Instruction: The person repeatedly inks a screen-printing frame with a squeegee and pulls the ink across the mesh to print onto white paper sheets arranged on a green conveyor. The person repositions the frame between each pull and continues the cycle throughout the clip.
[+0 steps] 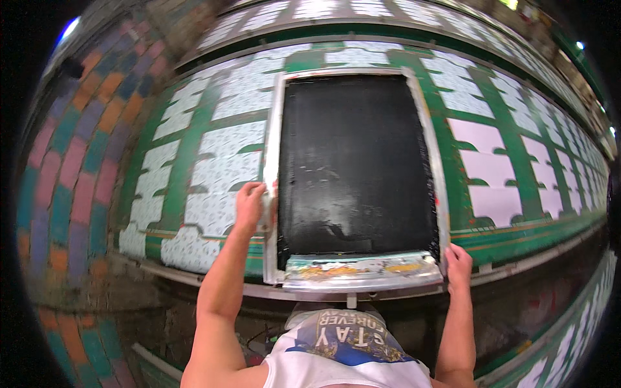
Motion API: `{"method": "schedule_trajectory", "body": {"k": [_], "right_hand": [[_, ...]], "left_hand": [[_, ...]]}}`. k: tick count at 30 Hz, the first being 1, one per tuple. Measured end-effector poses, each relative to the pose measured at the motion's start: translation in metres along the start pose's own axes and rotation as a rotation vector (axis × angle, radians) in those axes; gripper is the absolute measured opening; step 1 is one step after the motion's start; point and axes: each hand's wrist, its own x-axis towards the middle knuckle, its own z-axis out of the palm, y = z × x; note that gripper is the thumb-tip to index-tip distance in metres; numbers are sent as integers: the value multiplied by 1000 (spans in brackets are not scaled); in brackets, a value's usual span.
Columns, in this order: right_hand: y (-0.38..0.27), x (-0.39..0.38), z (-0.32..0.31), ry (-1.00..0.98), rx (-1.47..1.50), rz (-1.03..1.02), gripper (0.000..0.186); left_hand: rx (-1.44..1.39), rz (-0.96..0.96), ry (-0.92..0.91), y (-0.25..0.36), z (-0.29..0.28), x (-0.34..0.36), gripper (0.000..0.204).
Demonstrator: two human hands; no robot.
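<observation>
A screen printing frame (274, 132) with pale metal sides and a black mesh (359, 161) lies flat over the green print table in front of me. My left hand (250, 204) is closed on the middle of its left side. At the near right corner, my right hand (458, 265) has its fingers curled round the frame's edge. A wide metal squeegee-like bar (362, 275), smeared with white, yellow and dark ink, lies across the near end of the frame. What is under the mesh is hidden.
Left of the frame, pale cut pieces (223, 168) with a small grey print lie on the green table (174, 187). Plain pinkish pieces (488, 194) lie to the right. Another long table (336, 29) runs behind. Coloured paving (84, 161) covers the floor at left.
</observation>
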Motion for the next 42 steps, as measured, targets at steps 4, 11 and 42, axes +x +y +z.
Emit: {"method": "schedule_trajectory", "body": {"k": [4,11,42], "right_hand": [[14,14,-18,-19,-32,16,40],[31,21,-42,-55,-24,56,43],[-142,-48,125,-565,-869,-1094,65]], "left_hand": [[-47,-21,-31,2,17,-7,29],[98,95,-24,0,33,-11,27],[425,59,-12,-28,44,8,31]]}}
